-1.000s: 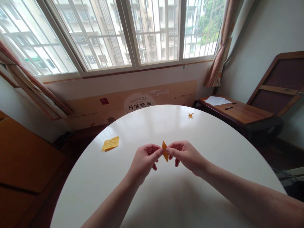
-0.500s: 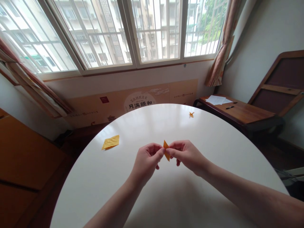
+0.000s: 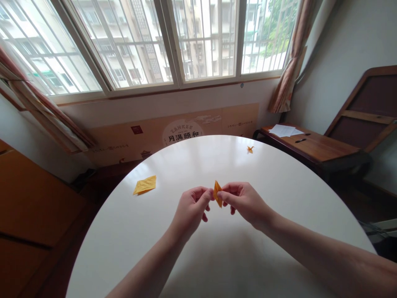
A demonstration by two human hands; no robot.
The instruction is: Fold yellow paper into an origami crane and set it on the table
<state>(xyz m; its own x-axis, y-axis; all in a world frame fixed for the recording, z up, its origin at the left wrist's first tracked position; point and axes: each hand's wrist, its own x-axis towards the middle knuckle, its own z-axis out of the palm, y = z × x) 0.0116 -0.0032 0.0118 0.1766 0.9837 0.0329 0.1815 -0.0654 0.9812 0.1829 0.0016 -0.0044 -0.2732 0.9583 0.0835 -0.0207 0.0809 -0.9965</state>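
A small piece of folded yellow-orange paper [image 3: 217, 198], shaped like a narrow diamond, is held upright above the table between my hands. My right hand [image 3: 243, 198] pinches it from the right, thumb on its near face. On the other side, the thumb and forefinger of my left hand [image 3: 194, 205] are closed at the paper's left edge. The fingertips partly hide the paper's middle. Farther off on the table stands a small orange paper crane [image 3: 250, 149]. A creased yellow paper sheet [image 3: 144, 185] lies flat to the left of my left hand.
The round white table [image 3: 124, 244] spans the middle of the view. Beyond it are a barred window and a printed cardboard panel [image 3: 149, 138]. At the right, a wooden side table [image 3: 328, 145] bears white papers [image 3: 283, 130] and dark pen-like objects.
My left thumb and forefinger have shifted slightly left, toward the paper's edge, so more of its face shows. My right thumb has moved slightly up on the paper.
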